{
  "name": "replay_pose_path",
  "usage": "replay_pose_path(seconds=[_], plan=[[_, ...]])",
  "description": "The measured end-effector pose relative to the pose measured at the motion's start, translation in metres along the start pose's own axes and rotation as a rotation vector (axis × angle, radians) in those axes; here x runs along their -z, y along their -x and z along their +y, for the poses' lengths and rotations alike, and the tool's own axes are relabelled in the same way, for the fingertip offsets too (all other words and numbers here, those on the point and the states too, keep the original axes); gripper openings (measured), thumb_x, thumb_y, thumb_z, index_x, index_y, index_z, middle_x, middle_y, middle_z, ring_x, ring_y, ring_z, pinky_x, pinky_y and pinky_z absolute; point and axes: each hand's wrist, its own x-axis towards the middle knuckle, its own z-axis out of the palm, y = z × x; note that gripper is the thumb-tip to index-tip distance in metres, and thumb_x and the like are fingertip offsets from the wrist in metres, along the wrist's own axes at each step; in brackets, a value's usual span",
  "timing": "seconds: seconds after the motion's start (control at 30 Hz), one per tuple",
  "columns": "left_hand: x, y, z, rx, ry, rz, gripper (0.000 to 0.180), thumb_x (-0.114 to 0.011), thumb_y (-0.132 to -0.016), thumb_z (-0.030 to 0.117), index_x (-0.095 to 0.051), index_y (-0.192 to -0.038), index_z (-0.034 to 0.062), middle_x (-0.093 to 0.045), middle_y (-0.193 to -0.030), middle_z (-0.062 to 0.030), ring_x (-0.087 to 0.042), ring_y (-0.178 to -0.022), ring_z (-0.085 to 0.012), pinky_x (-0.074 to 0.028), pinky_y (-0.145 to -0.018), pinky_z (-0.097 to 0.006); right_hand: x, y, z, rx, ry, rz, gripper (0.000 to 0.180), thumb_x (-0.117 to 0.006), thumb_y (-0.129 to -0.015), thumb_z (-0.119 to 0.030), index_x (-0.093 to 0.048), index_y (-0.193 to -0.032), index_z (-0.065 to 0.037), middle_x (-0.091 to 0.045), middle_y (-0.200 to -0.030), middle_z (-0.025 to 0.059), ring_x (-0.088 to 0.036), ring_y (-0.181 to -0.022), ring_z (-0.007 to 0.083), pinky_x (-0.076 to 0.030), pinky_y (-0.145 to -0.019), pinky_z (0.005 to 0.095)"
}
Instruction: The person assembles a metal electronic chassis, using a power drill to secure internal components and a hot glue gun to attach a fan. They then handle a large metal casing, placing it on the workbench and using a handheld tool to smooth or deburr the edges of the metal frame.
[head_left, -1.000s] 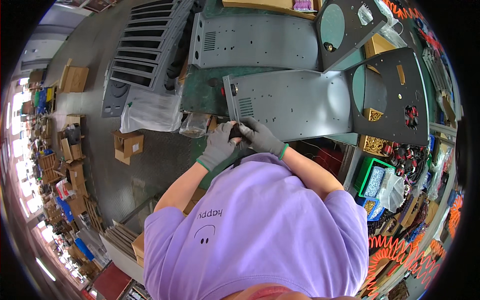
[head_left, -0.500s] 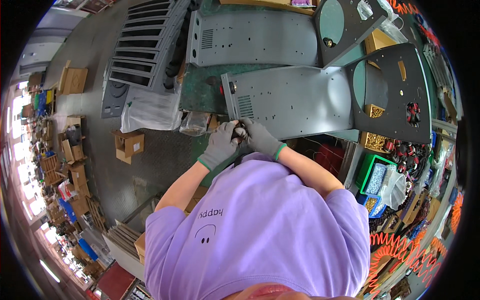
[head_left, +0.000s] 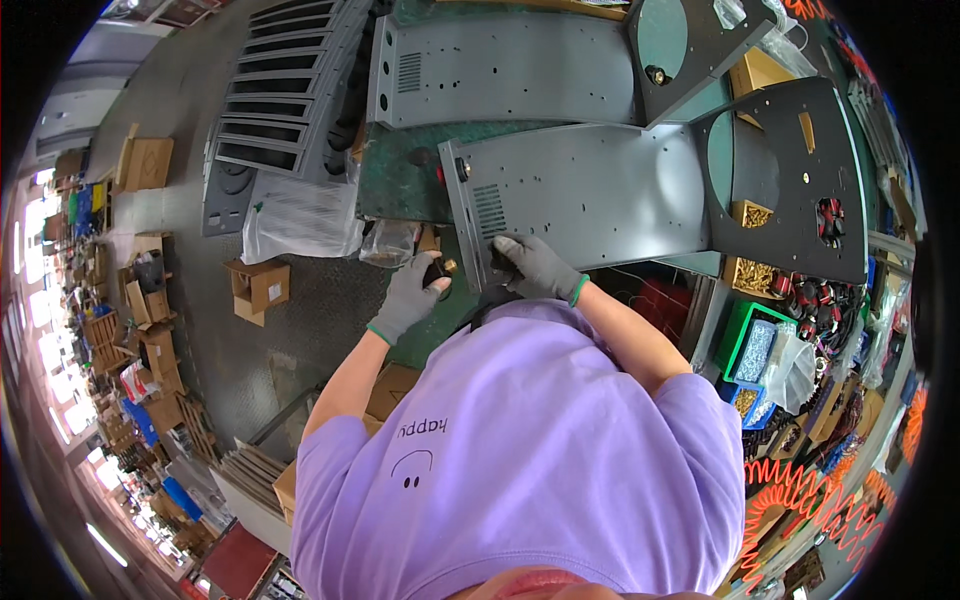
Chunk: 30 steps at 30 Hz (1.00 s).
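Observation:
My left hand (head_left: 405, 303), in a grey glove with a green cuff, is closed around a small black fitting with a brass end (head_left: 440, 268), just left of the near metal panel. My right hand (head_left: 540, 272), gloved the same way, is curled over the near left corner of that grey panel (head_left: 590, 195). Something dark shows at its fingertips, too small to name. The panel has vent slots and small holes, and a black and brass fitting (head_left: 463, 168) sits at its far left corner. A dark end plate (head_left: 790, 200) with a large round opening stands at its right.
A second grey panel (head_left: 520, 70) lies behind on the green tabletop (head_left: 405, 180). Slatted grey panels (head_left: 270, 100) and a plastic-wrapped bundle (head_left: 300, 220) are at the left. Small cartons of brass parts (head_left: 752, 275), a green bin (head_left: 735, 340) and orange coiled hoses (head_left: 800, 495) are at the right.
My hands, together around a dark part before, have come apart. The left moved left and down with the black fitting; the right moved right onto the panel's corner.

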Motion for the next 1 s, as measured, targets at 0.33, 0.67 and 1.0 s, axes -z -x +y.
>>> replay_pose_path(seconds=[0.33, 0.67, 1.0], plan=[[-0.047, -0.042, -0.039, -0.199, -0.024, -0.112, 0.044, -0.064, -0.08, 0.022, -0.052, -0.115, -0.0006, -0.058, -0.107, -0.0226, -0.057, -0.099, -0.0361, -0.045, -0.084, -0.041, -0.01, -0.007, 0.017, -0.143, 0.058, -0.054, 0.039, -0.055, -0.092, -0.031, -0.054, -0.118, -0.002, -0.062, -0.079, 0.0017, -0.056, -0.062, 0.0089, -0.044, -0.048, 0.0228], [-0.017, -0.05, -0.017, -0.088, 0.381, -0.365, 0.043, -0.062, -0.081, 0.017, -0.053, -0.12, 0.001, -0.061, -0.108, -0.0183, -0.06, -0.095, -0.0298, -0.046, -0.081, -0.038, -0.011, -0.019, 0.037, -0.066, 0.098, 0.043, 0.03, -0.057, -0.09, -0.027, -0.06, -0.111, -0.005, -0.065, -0.084, 0.0036, -0.06, -0.063, 0.0106, -0.047, -0.051, 0.0237], [-0.058, -0.004, -0.007, 0.058, -0.275, 0.054, 0.056, -0.051, -0.082, 0.058, -0.057, -0.099, 0.005, -0.056, -0.104, -0.0146, -0.052, -0.1, -0.0334, -0.044, -0.079, -0.047, -0.004, -0.023, 0.038, -0.181, 0.019, -0.002, 0.023, -0.057, -0.089, -0.021, -0.062, -0.105, -0.006, -0.063, -0.082, 0.0039, -0.057, -0.059, 0.0105, -0.045, -0.048, 0.0239]])
